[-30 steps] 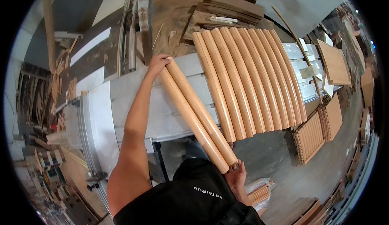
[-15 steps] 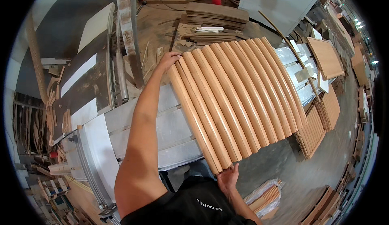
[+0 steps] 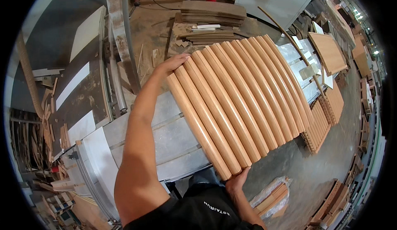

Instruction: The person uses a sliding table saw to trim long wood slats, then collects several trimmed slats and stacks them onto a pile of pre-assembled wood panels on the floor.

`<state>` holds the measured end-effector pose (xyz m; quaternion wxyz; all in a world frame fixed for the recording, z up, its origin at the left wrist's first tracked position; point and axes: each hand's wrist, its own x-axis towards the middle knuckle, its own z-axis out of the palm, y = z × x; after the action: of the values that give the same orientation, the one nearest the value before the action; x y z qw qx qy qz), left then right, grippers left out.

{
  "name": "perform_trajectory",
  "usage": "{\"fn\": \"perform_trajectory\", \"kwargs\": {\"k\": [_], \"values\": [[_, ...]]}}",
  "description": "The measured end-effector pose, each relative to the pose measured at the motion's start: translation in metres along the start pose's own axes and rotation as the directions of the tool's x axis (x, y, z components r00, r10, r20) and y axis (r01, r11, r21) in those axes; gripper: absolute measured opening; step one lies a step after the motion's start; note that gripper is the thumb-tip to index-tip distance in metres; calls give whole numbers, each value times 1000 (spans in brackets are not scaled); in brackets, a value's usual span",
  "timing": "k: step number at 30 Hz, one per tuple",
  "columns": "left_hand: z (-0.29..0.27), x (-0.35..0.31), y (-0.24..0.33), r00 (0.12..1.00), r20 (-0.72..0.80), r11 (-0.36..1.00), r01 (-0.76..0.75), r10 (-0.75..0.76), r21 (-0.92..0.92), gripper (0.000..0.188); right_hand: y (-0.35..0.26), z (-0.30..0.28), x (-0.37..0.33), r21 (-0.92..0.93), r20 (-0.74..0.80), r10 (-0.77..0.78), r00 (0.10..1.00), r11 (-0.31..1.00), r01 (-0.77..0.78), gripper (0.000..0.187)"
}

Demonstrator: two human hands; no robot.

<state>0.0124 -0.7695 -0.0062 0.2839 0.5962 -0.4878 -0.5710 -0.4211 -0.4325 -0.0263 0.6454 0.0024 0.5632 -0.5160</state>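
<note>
A row of long, rounded light-brown wooden strips (image 3: 240,101) lies side by side across the grey metal table (image 3: 173,134). At the far left corner of the row, my left hand (image 3: 175,63) is closed round the end of a strip near the left edge, its fingertips on top. My right hand (image 3: 238,181) holds the near ends of the strips by the left edge from below, with its fingers partly hidden under the wood. The outermost left strip (image 3: 194,124) lies beside the strip between my hands.
A thin brown bar (image 3: 285,33) crosses the table's right end, by a framed wooden panel (image 3: 328,52). Stacked brown boards (image 3: 213,12) lie beyond the row. More ribbed wood (image 3: 317,124) stands at right. Wrapped strips (image 3: 271,197) lie on the floor. A metal post (image 3: 120,35) rises at left.
My left hand has shifted right along the strip ends, away from the outermost strip. My right hand has moved slightly right along the near ends. The whole view has shifted a little.
</note>
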Motion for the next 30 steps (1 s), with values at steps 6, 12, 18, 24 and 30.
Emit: {"fn": "perform_trajectory", "kwargs": {"k": [6, 12, 18, 24, 30], "values": [[-13, -26, -27, 1000, -12, 983, -2, 4, 186, 48, -9, 4, -12, -52, -114, -57, 992, 997, 51, 62], [-20, -56, -11, 982, 53, 983, 183, -182, -6, 61, -9, -27, -6, -86, -9, -140, 990, 987, 139, 65], [-55, -64, -9, 950, 39, 937, 300, -311, 177, 77, -4, -27, -5, -83, -16, -71, 997, 994, 70, 67], [-30, -61, -4, 923, 68, 923, 371, -379, 103, 74, -8, -12, -13, -25, -71, -103, 992, 995, 102, 66], [-12, -49, -23, 982, 124, 954, 171, -144, -247, 55, -2, -13, -14, -4, -51, -28, 998, 1000, 28, 66]]}}
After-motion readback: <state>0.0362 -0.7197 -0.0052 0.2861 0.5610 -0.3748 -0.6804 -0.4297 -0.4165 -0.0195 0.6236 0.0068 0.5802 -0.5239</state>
